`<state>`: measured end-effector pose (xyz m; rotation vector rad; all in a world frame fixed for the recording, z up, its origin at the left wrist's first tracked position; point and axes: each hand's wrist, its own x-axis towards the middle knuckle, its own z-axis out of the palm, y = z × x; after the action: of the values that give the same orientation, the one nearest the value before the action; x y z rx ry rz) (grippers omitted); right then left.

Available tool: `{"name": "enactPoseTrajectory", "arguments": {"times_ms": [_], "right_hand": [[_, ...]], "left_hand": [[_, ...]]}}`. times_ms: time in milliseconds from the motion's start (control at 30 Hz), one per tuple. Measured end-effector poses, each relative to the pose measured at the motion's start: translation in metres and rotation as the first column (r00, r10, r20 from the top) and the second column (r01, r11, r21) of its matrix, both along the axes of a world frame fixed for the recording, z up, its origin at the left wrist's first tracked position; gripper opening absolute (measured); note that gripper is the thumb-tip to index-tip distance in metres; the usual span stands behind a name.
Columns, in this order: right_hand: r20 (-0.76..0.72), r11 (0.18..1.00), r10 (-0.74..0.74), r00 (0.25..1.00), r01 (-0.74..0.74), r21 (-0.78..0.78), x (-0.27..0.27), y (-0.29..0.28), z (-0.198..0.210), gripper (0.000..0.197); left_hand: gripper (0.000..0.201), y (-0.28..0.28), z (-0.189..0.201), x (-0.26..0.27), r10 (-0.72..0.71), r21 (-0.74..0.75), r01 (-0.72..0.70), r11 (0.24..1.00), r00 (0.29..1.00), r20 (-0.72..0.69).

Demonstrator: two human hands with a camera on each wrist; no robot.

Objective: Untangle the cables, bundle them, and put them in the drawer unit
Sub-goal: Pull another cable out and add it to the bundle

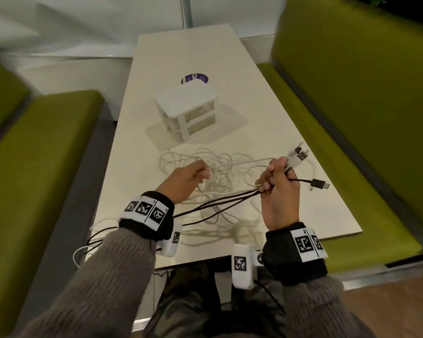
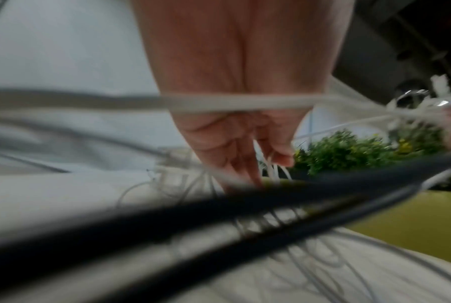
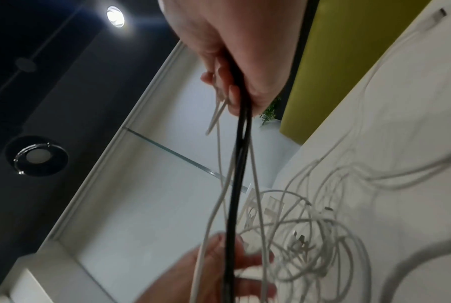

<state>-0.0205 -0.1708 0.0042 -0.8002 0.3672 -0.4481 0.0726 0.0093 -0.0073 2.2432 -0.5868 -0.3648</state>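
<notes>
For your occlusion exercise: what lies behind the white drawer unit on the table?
Behind the drawer unit, a round purple sticker lies on the table. Only its far half shows; the unit covers the rest and most of its lettering.

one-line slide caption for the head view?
Right hand grips black and white cable ends; left hand pinches a white strand above the tangle before the white drawer unit.

White cables [image 1: 220,167] tangle with black cables [image 1: 215,203] on a cream table [image 1: 279,106]. The drawer unit [image 1: 189,113] is white, the benches [image 1: 352,81] olive green, the sticker [image 1: 194,78] seemingly purple.
</notes>
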Motion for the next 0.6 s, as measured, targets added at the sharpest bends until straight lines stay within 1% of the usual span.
{"name": "enactPoseTrajectory", "arguments": {"times_ms": [67, 133, 200, 233, 300, 333, 367, 400, 467, 500, 533, 600], "right_hand": [[-0.013, 0.999, -0.028, 1.000, 0.028, 0.015, 0.001, 0.003, 0.002, 0.034], [-0.037, 0.999, -0.043, 0.998, 0.043, 0.005, 0.004, 0.004, 0.003, 0.035], [-0.087, 0.997, -0.036, 0.996, 0.031, -0.065, 0.008, 0.005, 0.004, 0.035], [-0.123, 0.991, -0.031, 0.992, 0.015, -0.131, 0.009, 0.005, 0.002, 0.036], [-0.179, 0.961, -0.011, 0.984, -0.039, -0.274, 0.012, 0.008, 0.000, 0.039], [-0.202, 0.943, 0.005, 0.979, -0.072, -0.326, 0.014, 0.009, -0.001, 0.042], [-0.212, 0.928, 0.022, 0.977, -0.099, -0.360, 0.015, 0.011, -0.002, 0.046], [-0.210, 0.915, 0.043, 0.977, -0.123, -0.385, 0.017, 0.012, -0.002, 0.051], [-0.201, 0.880, 0.072, 0.977, -0.157, -0.449, 0.022, 0.015, -0.002, 0.053], [-0.207, 0.850, 0.067, 0.976, -0.164, -0.501, 0.023, 0.016, -0.001, 0.049], [-0.216, 0.819, 0.045, 0.975, -0.160, -0.551, 0.025, 0.016, -0.001, 0.045], [-0.232, 0.787, -0.041, 0.972, -0.111, -0.606, 0.026, 0.015, -0.001, 0.038]], "left_hand": [[0.015, 0.004, -0.005, 0.008, 0.142, -0.056, -0.144, 0.988, 0.989, -0.053], [0.020, -0.002, -0.001, 0.009, 0.200, -0.176, -0.218, 0.960, 0.973, -0.118], [0.024, -0.015, 0.012, 0.007, 0.191, -0.309, -0.233, 0.922, 0.968, -0.161], [0.025, -0.021, 0.019, 0.004, 0.174, -0.342, -0.219, 0.914, 0.972, -0.157], [0.025, -0.034, 0.034, -0.002, 0.128, -0.357, -0.150, 0.922, 0.988, -0.083], [0.024, -0.039, 0.040, -0.006, 0.097, -0.339, -0.096, 0.936, 0.995, -0.014], [0.021, -0.044, 0.044, -0.008, 0.053, -0.286, -0.029, 0.958, 0.996, 0.076], [0.019, -0.049, 0.048, -0.012, -0.012, -0.204, 0.049, 0.978, 0.984, 0.178], [0.019, -0.058, 0.048, -0.018, -0.145, 0.003, 0.153, 0.988, 0.925, 0.351], [0.020, -0.061, 0.045, -0.020, -0.185, 0.072, 0.170, 0.983, 0.894, 0.409], [0.020, -0.062, 0.041, -0.021, -0.210, 0.107, 0.181, 0.978, 0.869, 0.448], [0.024, -0.060, 0.033, -0.023, -0.248, 0.129, 0.212, 0.969, 0.837, 0.487]]}}
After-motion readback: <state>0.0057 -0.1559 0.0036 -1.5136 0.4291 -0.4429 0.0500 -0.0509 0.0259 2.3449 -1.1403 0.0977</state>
